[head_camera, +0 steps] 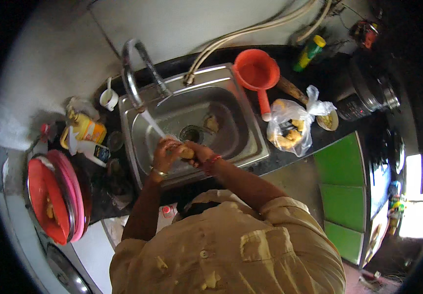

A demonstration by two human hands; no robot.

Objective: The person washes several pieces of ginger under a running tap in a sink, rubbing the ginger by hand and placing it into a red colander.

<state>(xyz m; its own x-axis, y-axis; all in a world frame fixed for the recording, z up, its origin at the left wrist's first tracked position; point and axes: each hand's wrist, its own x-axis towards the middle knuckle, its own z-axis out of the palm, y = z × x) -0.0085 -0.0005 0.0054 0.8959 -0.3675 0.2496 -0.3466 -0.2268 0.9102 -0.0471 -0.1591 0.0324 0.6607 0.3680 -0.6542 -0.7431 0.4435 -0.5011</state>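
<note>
Over the near part of the stainless-steel sink [246,121], both my hands are around a tan, lumpy root vegetable [186,151]. My left hand [165,156] grips it from the left, with fingers partly curled. From the right, my right hand [201,151] holds it, fingers wrapped beneath. A stream of water [153,124] runs from the curved chrome faucet [130,82] onto my left fingers. In the basin, beyond my hands, lie the drain [191,134] and another tan piece [211,124]. The fingertips under the root are partly hidden.
A red dipper [257,70] rests at the sink's right corner. Beside it are a clear plastic bag [288,128] of tan pieces and a small bowl [328,121]. Bottles [90,128], a white cup [108,98] and red and pink basins [49,198] stand left.
</note>
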